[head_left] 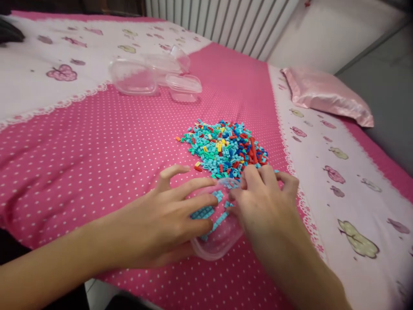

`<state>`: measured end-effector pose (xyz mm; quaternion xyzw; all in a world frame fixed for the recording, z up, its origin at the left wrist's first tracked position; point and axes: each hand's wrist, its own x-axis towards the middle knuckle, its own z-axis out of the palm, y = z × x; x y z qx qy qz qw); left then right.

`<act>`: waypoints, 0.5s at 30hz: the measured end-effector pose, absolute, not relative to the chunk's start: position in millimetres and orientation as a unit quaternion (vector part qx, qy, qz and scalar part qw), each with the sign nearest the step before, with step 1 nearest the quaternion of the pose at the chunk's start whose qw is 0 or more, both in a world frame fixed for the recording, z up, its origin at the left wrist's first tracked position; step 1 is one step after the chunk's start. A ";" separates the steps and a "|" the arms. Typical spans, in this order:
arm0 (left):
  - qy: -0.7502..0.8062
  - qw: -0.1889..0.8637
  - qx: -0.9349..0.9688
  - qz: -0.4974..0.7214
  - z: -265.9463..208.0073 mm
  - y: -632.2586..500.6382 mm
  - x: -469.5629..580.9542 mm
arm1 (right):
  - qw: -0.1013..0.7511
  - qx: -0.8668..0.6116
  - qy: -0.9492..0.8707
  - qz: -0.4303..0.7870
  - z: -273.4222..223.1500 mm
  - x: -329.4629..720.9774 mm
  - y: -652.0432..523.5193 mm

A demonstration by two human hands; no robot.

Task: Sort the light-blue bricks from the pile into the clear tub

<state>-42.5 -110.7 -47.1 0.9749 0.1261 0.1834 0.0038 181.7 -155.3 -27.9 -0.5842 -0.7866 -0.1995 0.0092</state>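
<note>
While bricks [222, 150] lie beyond, the container [214, 249] sits between the hands [174, 219]

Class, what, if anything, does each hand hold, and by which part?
The left hand holds the clear plastic container by its left side. The right hand is at the container's right side; whether it grips anything cannot be told.

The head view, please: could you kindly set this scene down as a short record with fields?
Left hand: at the near container's left side, fingers spread over it
Right hand: at its right side, fingers bent; grip hidden
Near container: clear, with light-blue pieces inside
Brick pile: mixed colours, just beyond
Background: clear containers, left; pink pillow, right
Surface: pink dotted sheet
</note>
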 end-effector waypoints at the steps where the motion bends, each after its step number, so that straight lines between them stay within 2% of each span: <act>1: 0.124 -0.002 0.974 0.189 -48.1 -111.0 -42.3 | -0.003 -0.586 -0.785 -0.200 -27.5 181.9 -154.5; 6: 0.131 0.000 0.973 0.189 -52.0 -113.1 -40.4 | -0.042 -0.581 -0.793 -0.179 -28.1 182.0 -149.9; 15: 0.145 -0.011 0.973 0.180 -52.2 -113.6 -40.8 | 0.034 -0.601 -0.777 -0.185 -29.8 180.5 -153.6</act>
